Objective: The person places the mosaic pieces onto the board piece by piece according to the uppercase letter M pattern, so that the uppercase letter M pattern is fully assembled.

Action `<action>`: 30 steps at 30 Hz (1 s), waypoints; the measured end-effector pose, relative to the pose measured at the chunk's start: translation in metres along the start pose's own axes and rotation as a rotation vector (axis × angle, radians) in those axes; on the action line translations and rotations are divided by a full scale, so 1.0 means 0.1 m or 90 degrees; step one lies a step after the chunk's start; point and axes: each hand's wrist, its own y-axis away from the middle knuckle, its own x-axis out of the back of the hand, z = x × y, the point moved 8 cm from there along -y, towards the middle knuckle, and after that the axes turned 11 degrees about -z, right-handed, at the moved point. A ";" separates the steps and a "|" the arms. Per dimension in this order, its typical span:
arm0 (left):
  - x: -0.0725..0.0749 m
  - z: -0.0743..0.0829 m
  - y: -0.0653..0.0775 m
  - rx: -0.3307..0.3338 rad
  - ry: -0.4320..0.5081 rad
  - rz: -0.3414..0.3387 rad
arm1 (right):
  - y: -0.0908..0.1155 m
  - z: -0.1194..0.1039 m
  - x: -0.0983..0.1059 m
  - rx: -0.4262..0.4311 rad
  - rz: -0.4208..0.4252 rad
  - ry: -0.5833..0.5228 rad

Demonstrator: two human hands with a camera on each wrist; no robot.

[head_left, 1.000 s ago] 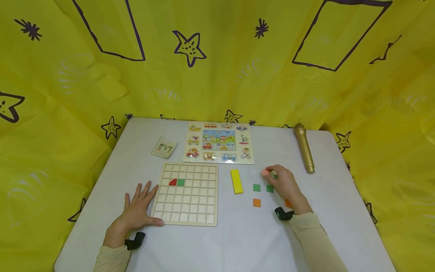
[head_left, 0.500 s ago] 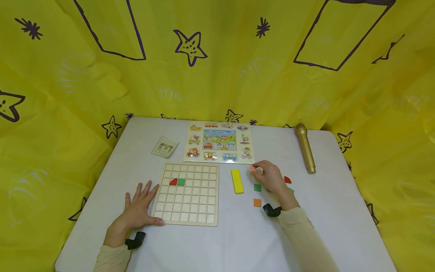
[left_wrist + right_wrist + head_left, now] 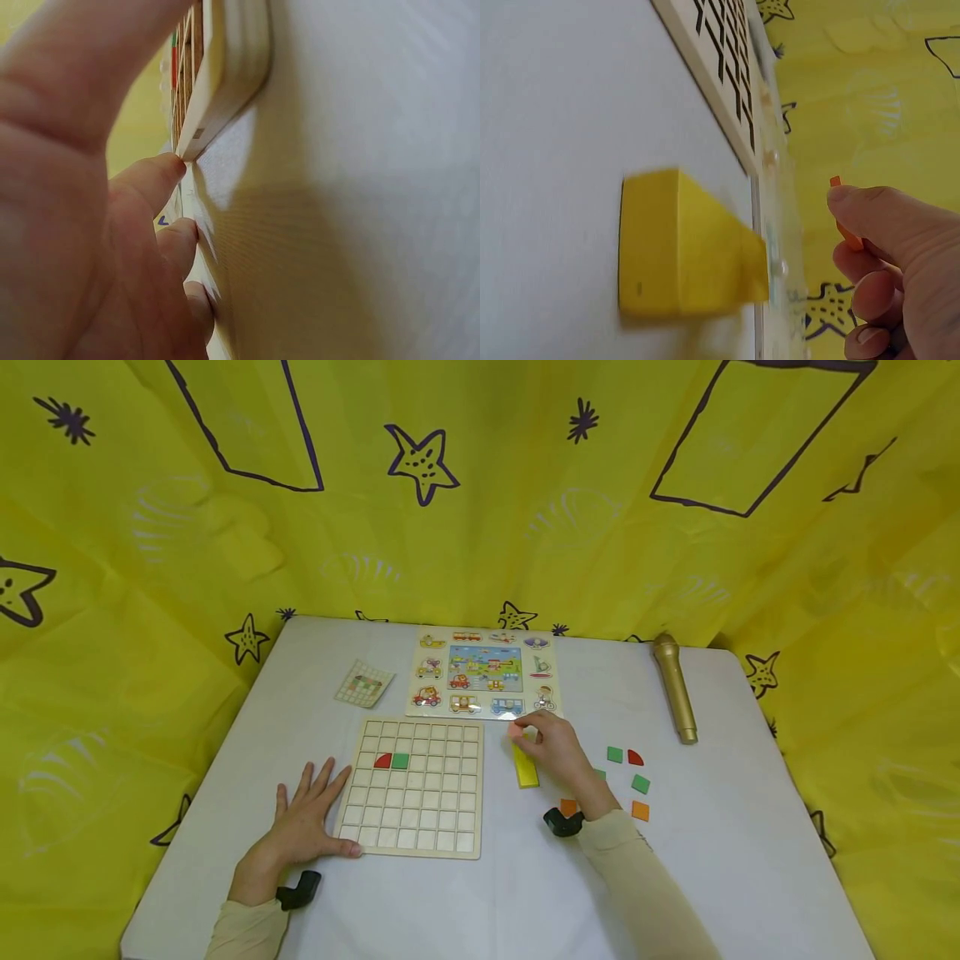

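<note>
My left hand (image 3: 303, 827) lies spread at the left side of a wooden grid board (image 3: 345, 847), thumb on its near corner and index fingertip at its edge; the left wrist view shows the fingers (image 3: 154, 180) straight. In the board sit a red quarter-circle tile (image 3: 383, 762) and, beside it, a green square tile (image 3: 401, 762). Between thumb and fingertips my right hand (image 3: 558, 752) pinches a small pink tile (image 3: 514, 729), which looks orange in the right wrist view. That hand hovers over the far end of a yellow block (image 3: 527, 774), partly covering it.
Right of the right hand lie green tiles (image 3: 615, 754), a red quarter circle (image 3: 635, 757) and an orange tile (image 3: 640, 811); the wrist partly hides others. Behind are a pattern card (image 3: 363, 684), a vehicle picture puzzle (image 3: 483, 670) and a gold microphone (image 3: 674, 688).
My right hand has carried the pink tile leftward from the loose tiles to above the yellow block, uncovering several tiles behind it. The left hand has stayed put.
</note>
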 end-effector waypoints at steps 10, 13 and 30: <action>0.01 0.02 0.01 -0.001 0.005 -0.002 | -0.20 -0.36 -0.23 0.077 -0.008 0.008; 0.02 0.03 0.01 -0.003 0.008 0.001 | -0.25 -0.45 -0.33 0.075 -0.027 -0.004; 0.02 0.03 0.01 0.000 0.008 -0.002 | -0.43 -0.89 -0.94 0.111 -0.138 -0.006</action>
